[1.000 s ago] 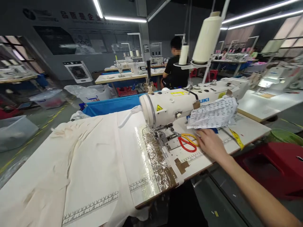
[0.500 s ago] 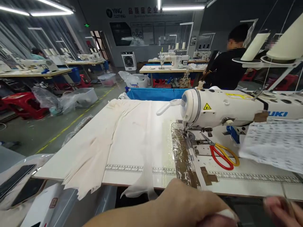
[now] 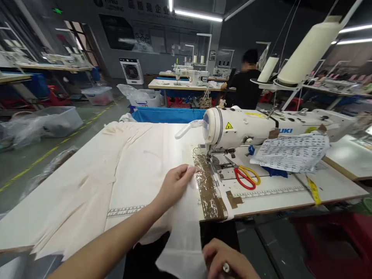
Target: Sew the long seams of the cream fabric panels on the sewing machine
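Observation:
My left hand (image 3: 176, 183) reaches over the front of the sewing table and pinches the top of a sheer white fabric piece (image 3: 186, 224), which hangs past the table edge. Lower right, my right hand (image 3: 228, 259) is curled around a slim tool with a round metal end (image 3: 226, 267); its kind is unclear. The fingers are beside the fabric's lower part, and whether they grip it I cannot tell. The white sewing machine (image 3: 232, 126) stands just beyond my left hand, its needle area near the fingertips. Red-and-yellow-handled scissors (image 3: 244, 176) lie on the machine bed.
Pale fabric (image 3: 87, 186) spreads over the table's left side. A printed paper sheet (image 3: 290, 153) hangs at the machine's right, near a yellow tape measure (image 3: 314, 190). Thread cones (image 3: 310, 50) rise behind. A red stool (image 3: 334, 244) stands lower right. Another person (image 3: 247, 83) is farther back.
The view has turned right. My left hand has moved up from the front edge onto the table beside the machine, with the white fabric in its fingers. My right hand is now next to the hanging fabric.

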A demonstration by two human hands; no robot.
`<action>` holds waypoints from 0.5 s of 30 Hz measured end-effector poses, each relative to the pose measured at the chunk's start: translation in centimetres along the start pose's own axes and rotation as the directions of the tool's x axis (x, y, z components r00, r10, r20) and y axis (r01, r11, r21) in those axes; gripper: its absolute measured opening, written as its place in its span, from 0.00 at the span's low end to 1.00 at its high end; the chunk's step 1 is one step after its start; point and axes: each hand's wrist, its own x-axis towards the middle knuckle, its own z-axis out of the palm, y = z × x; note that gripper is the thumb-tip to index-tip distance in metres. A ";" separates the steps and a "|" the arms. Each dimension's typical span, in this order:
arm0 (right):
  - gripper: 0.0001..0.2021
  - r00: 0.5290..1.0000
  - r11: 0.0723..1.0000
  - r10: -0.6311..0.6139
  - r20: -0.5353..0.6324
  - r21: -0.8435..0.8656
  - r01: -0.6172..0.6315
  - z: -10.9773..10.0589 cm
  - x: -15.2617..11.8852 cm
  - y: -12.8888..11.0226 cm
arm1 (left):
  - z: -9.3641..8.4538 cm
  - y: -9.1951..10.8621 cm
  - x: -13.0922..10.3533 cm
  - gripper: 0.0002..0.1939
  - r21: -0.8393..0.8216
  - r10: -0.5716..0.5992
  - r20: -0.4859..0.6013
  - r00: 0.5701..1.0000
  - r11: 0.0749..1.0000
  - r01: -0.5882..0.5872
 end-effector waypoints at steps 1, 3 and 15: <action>0.16 1.000 1.000 0.008 0.025 -0.008 -0.007 0.1 0.2 0.2 | -0.1 -0.4 0.3 0.23 -0.016 -0.044 0.018 0.999 0.999 0.045; 0.15 1.000 0.999 0.000 0.007 -0.039 0.001 0.3 0.6 1.2 | 0.3 -0.8 0.7 0.25 -0.056 -0.097 0.078 0.992 0.993 0.101; 0.11 0.942 0.918 -0.296 -0.157 -0.318 0.236 1.0 3.5 2.1 | 2.1 2.8 -0.1 0.18 -0.139 -0.046 0.270 0.962 0.987 0.086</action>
